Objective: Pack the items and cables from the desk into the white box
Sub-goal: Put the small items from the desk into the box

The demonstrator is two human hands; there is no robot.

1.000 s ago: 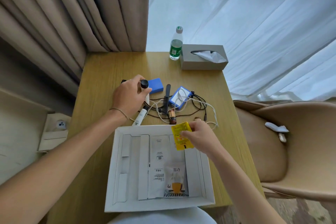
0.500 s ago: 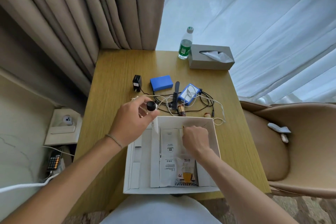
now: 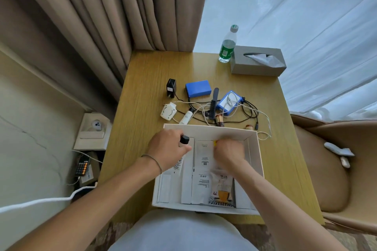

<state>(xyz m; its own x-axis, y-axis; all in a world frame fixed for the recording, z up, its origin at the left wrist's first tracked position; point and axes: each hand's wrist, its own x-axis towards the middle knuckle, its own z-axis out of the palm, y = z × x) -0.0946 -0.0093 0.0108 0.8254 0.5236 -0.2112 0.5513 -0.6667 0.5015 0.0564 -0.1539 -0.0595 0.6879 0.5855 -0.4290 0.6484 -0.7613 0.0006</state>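
— So where were the hands at that moment?

— Both were inside the open white cardboard box (image 3: 253, 169) at the near desk edge. The left hand (image 3: 167, 150) curled round a white tube with a black cap (image 3: 184, 140), cap pointing away from the wrist, over the box's left compartments.

— And the other?

— The right hand (image 3: 228, 152) sat just to the right of the left one, fingers bunched downward over a small yellow packet (image 3: 214, 143); only a sliver of yellow showed at its knuckles, and motion blur hid the grip. Below its wrist lay a printed sachet with an orange cup (image 3: 221, 191).

— What was beyond them?

— Past the fingertips, on the wooden desk (image 3: 142, 128), lay a tangle of black and white cables (image 3: 251, 112), a round-cornered white charger (image 3: 168, 111), a black comb (image 3: 213, 104), a solid blue block (image 3: 198, 88) and a black plug adapter (image 3: 171, 87). Farther off stood a green-labelled water bottle (image 3: 227, 47) beside a grey tissue box (image 3: 258, 61).
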